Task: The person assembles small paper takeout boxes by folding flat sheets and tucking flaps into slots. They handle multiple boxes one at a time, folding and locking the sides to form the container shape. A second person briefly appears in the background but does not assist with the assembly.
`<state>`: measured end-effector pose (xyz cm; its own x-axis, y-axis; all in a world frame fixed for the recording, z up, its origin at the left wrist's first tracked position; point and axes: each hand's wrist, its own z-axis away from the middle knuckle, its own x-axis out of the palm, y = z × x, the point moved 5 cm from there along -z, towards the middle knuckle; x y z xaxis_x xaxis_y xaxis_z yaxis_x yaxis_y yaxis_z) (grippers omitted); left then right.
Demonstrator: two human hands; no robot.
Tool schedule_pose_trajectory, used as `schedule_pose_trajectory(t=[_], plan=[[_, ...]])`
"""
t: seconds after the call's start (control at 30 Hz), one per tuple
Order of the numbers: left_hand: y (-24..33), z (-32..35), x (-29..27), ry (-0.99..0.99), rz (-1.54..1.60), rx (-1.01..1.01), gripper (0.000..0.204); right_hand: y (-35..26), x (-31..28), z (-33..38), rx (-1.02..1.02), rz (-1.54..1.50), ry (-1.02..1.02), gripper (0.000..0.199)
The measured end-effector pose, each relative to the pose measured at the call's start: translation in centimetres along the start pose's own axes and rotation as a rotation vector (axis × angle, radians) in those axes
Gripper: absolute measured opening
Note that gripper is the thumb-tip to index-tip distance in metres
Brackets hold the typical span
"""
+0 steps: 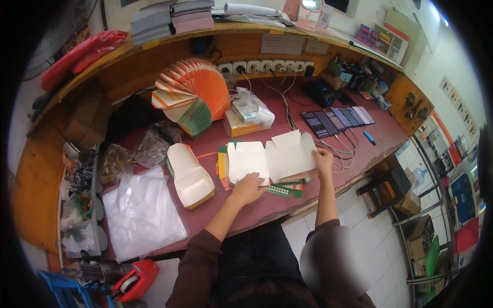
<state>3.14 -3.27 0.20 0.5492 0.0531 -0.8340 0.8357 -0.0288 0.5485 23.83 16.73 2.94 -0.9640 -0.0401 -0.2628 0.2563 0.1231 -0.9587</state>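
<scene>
An unfolded cardboard food box (288, 160), white side up, lies over a pile of flat box blanks (281, 190) with green and orange print. My left hand (248, 189) rests on the lower edge of its left panel, fingers stretched over the card. At the right edge, my right hand (323, 161) is closed round the raised panel, its fingertips partly hidden. Left of the pile stands a folded box (189, 177), its white inside facing up. Behind it, a fanned stack of orange and green boxes (197, 95) curves across the table.
Clear plastic bags (145, 213) lie at the left, beside a grey bin (82, 241) of small items. Several phones (339, 121) with charging cables and a blue marker (369, 137) lie at the right. A red tape dispenser (136, 280) sits below the table's near-left edge.
</scene>
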Motion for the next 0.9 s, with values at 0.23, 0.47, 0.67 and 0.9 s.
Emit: schedule_pose_trajectory(t=[0.23,0.47,0.67,0.9], plan=[[4.0,-1.3,-3.1,0.376,0.79,0.1,0.036,-8.6,5.3,8.1,-0.455,-0.062,-0.128,0.019],[5.0,-0.7,-6.3,0.681,1.111,-0.057,0.024,-12.7,6.4,15.5,-0.842,0.019,-0.211,0.042],[6.5,4.2,-11.6,0.876,0.835,0.072,0.012,-14.7,3.3,15.9,-0.855,-0.011,-0.088,0.019],[12.4,8.2,-13.5,0.938,0.466,0.277,0.007,-19.1,1.5,20.6,-0.954,-0.007,-0.057,0.008]])
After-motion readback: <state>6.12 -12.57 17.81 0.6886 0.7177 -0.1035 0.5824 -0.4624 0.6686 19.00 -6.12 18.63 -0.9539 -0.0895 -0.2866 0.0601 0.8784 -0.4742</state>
